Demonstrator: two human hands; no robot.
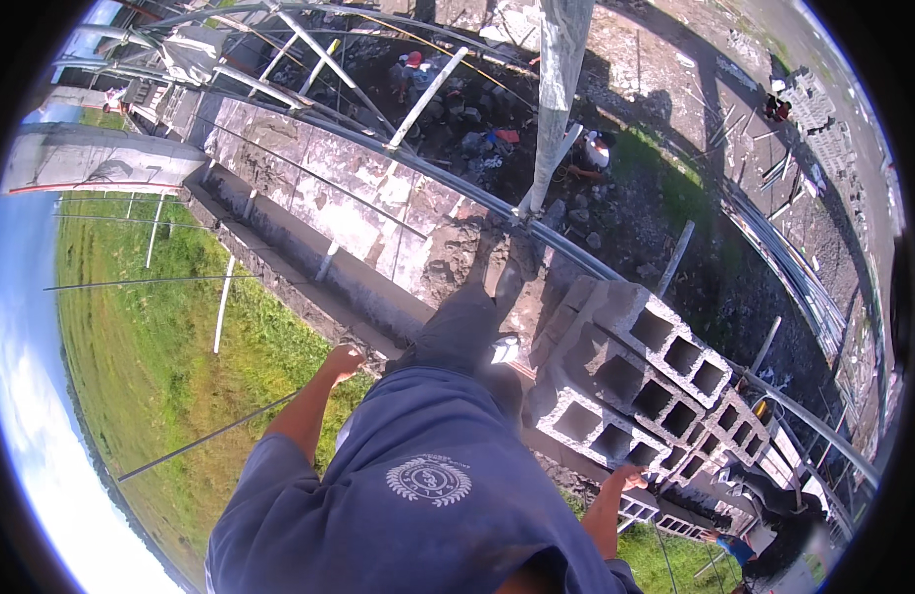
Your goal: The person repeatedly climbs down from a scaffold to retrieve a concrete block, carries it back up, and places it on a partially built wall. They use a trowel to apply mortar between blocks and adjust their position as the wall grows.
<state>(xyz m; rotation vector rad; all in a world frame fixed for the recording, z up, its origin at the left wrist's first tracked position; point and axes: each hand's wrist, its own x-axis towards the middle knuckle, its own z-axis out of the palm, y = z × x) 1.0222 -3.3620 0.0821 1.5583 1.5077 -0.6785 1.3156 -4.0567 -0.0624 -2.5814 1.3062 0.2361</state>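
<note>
Concrete blocks [595,430] are sitting just ahead of the right hand [628,478], farther from the left hand [346,359] (neither's finger spread discernible).

Sky [27,416] is glaring left of the shirt [378,515]; above it, shade is darkening rubble [576,210]; distortion is curving pipes [796,279].

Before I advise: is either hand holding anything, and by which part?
Nothing shows in the left hand. The right hand appears near a hollow concrete block; any grip cannot be told.
</note>
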